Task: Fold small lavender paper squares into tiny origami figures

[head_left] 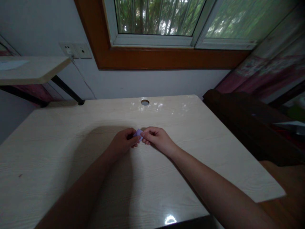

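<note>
A small pale purple piece of folded paper (138,133) is pinched between both hands near the middle of a light wooden desk (71,152). My left hand (122,142) grips its left side with curled fingers. My right hand (156,137) pinches its right side with thumb and forefinger. Most of the paper is hidden by the fingers. Both hands hover just above or rest on the desk top; I cannot tell which.
A round cable hole (145,102) sits at the desk's far edge. A second table (30,68) stands at the back left, wall sockets (75,51) beside it. A dark piece of furniture (250,124) lies to the right, below a window (162,22).
</note>
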### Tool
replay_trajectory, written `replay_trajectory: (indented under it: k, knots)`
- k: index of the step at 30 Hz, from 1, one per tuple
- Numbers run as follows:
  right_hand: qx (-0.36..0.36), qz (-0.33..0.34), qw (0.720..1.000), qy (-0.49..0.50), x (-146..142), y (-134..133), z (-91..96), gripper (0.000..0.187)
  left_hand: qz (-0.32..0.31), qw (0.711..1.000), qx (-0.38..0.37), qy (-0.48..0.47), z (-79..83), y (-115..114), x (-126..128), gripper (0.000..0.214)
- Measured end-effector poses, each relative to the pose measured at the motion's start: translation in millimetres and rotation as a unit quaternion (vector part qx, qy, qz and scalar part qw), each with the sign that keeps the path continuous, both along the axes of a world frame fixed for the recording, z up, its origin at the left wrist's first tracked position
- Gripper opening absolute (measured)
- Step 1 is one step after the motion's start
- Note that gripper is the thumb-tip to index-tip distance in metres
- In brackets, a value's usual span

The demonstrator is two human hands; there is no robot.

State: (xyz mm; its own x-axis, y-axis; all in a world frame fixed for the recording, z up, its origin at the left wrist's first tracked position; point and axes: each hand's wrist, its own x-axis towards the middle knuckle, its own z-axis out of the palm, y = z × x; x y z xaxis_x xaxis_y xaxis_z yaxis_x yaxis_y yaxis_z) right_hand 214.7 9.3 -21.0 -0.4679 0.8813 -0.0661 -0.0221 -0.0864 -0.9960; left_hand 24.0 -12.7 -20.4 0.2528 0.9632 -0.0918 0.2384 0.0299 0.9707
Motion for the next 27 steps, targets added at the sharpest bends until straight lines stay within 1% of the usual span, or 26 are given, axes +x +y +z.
replay_trajectory:
  k: [6, 10, 13, 18, 23, 27]
  knots:
    - [0.006, -0.010, 1.000, 0.008, 0.0, 0.5, -4.8, 0.032, -0.002, 1.000, -0.011, -0.016, 4.7, -0.4, 1.2, 0.019]
    - [0.016, -0.021, 1.000, 0.013, -0.3, 0.5, -7.7, 0.031, 0.012, 0.999, -0.017, -0.032, 5.6, -1.1, 2.5, 0.015]
    - [0.023, -0.028, 0.999, 0.023, -0.6, 0.5, -8.1, 0.031, 0.028, 0.999, -0.016, -0.038, 6.4, -1.4, 3.9, 0.013]
    - [0.028, -0.036, 0.999, 0.024, -0.3, 1.5, -7.5, 0.031, 0.028, 0.997, -0.018, -0.062, 6.3, -1.1, 3.8, 0.011]
    - [0.031, -0.038, 0.998, 0.027, -0.4, 1.4, -6.1, 0.030, 0.022, 0.997, -0.008, -0.080, 5.7, -0.6, 2.0, 0.016]
    - [0.046, -0.022, 0.999, 0.005, -0.9, -0.2, -4.5, 0.031, 0.016, 0.999, -0.005, -0.050, 5.4, -0.1, 2.4, 0.025]
